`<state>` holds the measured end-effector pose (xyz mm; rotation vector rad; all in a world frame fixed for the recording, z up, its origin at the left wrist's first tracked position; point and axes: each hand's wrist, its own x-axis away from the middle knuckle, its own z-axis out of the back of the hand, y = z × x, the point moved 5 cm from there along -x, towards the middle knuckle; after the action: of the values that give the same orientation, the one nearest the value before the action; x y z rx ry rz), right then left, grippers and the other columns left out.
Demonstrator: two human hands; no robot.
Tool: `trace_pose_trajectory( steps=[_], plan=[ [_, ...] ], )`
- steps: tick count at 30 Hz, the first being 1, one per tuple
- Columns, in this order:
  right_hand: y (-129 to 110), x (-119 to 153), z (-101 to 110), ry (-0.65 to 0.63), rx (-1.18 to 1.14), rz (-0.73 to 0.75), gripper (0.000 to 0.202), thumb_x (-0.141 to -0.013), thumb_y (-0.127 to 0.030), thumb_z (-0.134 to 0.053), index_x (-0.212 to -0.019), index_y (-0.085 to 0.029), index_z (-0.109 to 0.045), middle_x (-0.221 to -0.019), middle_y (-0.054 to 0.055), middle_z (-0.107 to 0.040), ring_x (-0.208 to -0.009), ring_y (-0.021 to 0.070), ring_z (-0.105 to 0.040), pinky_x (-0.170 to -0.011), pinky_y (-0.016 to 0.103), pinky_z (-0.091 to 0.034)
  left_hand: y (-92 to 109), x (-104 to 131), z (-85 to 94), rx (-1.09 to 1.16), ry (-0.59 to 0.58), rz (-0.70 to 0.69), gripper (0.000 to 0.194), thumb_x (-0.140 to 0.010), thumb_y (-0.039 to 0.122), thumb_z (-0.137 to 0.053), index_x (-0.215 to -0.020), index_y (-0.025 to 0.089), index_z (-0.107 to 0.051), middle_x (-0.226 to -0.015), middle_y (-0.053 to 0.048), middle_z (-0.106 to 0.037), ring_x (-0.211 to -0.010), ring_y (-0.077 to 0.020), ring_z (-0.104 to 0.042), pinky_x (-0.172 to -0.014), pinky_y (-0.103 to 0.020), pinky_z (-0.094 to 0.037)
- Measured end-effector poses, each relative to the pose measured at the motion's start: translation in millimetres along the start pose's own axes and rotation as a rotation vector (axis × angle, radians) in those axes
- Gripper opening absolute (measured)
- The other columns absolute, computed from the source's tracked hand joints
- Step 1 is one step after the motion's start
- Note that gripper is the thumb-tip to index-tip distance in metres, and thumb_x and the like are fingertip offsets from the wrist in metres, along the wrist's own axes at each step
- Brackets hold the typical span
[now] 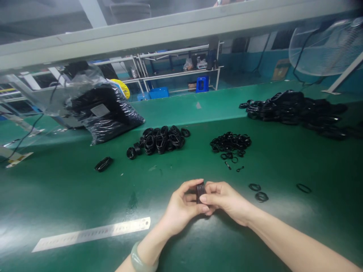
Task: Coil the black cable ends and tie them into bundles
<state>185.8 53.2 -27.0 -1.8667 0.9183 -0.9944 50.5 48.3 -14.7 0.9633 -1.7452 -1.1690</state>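
Between my two hands, just above the green table (176, 245), is a short stack of black rings (200, 189). My left hand (183, 204) is closed around its left side, thumb below and index finger on top. From the right, my right hand (222, 198) pinches the same stack, its thumb lying across the front. Nearby on the right lie small loose black rings (261, 197). Beyond my hands are a pile of bundled black rings (161, 140) and a heap of smaller black bands (230, 142).
A steel ruler (93, 234) lies at the front left. A single bundle (103, 164) and a plastic bag of black material (104, 109) are farther left. At the back right sit a large black heap (295, 107) and a fan (326, 49). A shelf beam (170, 28) crosses overhead.
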Motion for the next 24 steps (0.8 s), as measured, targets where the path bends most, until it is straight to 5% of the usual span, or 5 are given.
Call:
trace_pose_trajectory(
  steps=[9,16,24],
  plan=[
    [1.5,1.9,-2.6,-0.013,-0.061,-0.026,0.044,-0.064,-0.045,-0.088,-0.07,-0.015,-0.057,-0.065,-0.001,-0.064,-0.059,0.0132,-0.066,-0.063,0.028,-0.057,-2.9,-0.5,2.4,0.015,0.004,-0.042,0.067,-0.066,0.021,-0.087,-0.124,0.018,-0.054,-0.098,-0.009,-0.073,-0.08,-0.0221,-0.073,-0.073,-0.035,-0.059],
    [-2.9,0.0,2.1,-0.058,-0.088,-0.007,0.045,-0.077,-0.053,-0.077,-0.093,-0.012,-0.069,-0.052,-0.006,-0.054,-0.049,0.0081,-0.057,-0.065,0.028,-0.057,-0.9,-0.6,2.9,-0.009,0.009,-0.046,0.067,-0.07,0.023,-0.084,-0.129,0.022,-0.053,-0.108,-0.009,-0.067,-0.087,-0.0227,-0.072,-0.078,-0.036,-0.059],
    [0.8,2.6,-8.9,-0.006,-0.156,0.035,0.047,-0.071,-0.056,-0.081,-0.084,-0.014,-0.065,-0.057,-0.005,-0.057,-0.054,0.0097,-0.059,-0.064,0.026,-0.054,0.7,0.1,3.8,-0.035,0.035,-0.053,0.058,-0.068,0.024,-0.085,-0.121,0.021,-0.062,-0.107,-0.008,-0.065,-0.083,-0.0227,-0.072,-0.077,-0.038,-0.059]
  ],
)
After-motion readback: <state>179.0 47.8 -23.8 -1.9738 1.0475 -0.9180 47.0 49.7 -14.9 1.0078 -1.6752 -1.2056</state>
